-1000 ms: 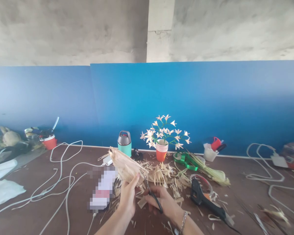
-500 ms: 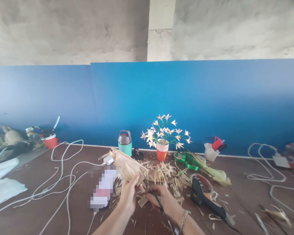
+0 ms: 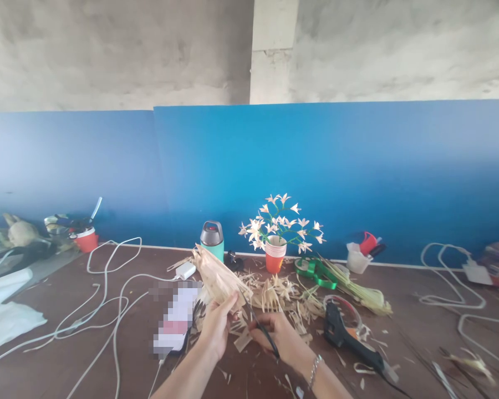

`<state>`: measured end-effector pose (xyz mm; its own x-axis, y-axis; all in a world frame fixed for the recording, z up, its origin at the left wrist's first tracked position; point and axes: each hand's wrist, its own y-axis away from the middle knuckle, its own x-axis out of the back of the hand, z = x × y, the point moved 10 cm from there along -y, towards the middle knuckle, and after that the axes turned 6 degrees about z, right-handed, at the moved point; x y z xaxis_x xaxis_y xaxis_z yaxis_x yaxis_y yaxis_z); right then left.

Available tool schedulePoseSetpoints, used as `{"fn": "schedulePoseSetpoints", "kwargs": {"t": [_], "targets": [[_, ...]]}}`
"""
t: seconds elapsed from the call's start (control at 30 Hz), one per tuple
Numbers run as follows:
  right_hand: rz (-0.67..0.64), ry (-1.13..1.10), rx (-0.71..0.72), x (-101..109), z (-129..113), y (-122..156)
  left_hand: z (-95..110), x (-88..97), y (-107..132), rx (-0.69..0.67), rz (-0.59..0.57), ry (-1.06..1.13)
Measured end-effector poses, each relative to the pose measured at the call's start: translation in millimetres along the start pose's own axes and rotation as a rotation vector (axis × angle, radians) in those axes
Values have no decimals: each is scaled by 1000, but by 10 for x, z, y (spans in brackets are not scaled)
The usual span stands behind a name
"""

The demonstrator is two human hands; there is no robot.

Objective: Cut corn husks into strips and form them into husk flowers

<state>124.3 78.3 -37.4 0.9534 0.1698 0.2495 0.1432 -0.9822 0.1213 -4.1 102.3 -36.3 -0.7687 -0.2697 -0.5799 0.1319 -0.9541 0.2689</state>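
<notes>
My left hand (image 3: 217,327) is closed around the lower end of a pale dried corn husk (image 3: 216,274) that slants up and to the left above the brown table (image 3: 75,360). My right hand (image 3: 280,335) grips black-handled scissors (image 3: 263,328), whose blades point up toward the husk's lower right edge by my left thumb. A silver bracelet (image 3: 314,370) circles my right wrist. Cut husk strips (image 3: 283,296) lie heaped on the table just behind both hands.
A black glue gun (image 3: 349,339) lies right of my hands. An orange paper cup of husk flowers (image 3: 275,233), a teal flask (image 3: 212,238), green ribbon (image 3: 316,272) and a white cup (image 3: 356,257) stand by the blue wall. White cables (image 3: 108,310) sprawl left; a phone (image 3: 176,320) lies by my left hand.
The husk has tilted a little more upright in my left hand. My right hand with the scissors has shifted slightly right. Both hands stay in about the same place.
</notes>
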Motion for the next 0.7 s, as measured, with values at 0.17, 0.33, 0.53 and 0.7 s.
{"fn": "schedulePoseSetpoints", "kwargs": {"t": [0.17, 0.33, 0.53, 0.7], "targets": [[-6, 18, -21, 8, -53, 34, 12, -18, -13, 1, -30, -45], [-23, 13, -75, -15, 42, -3, -6, -77, 26, 34, -77, -101], [-20, -5, -24, -26, 80, -31, -15, -85, 36, 41, -65, -103], [-2, 27, -24, 7, 56, -15, -27, -83, 5, 55, -81, -108]]}}
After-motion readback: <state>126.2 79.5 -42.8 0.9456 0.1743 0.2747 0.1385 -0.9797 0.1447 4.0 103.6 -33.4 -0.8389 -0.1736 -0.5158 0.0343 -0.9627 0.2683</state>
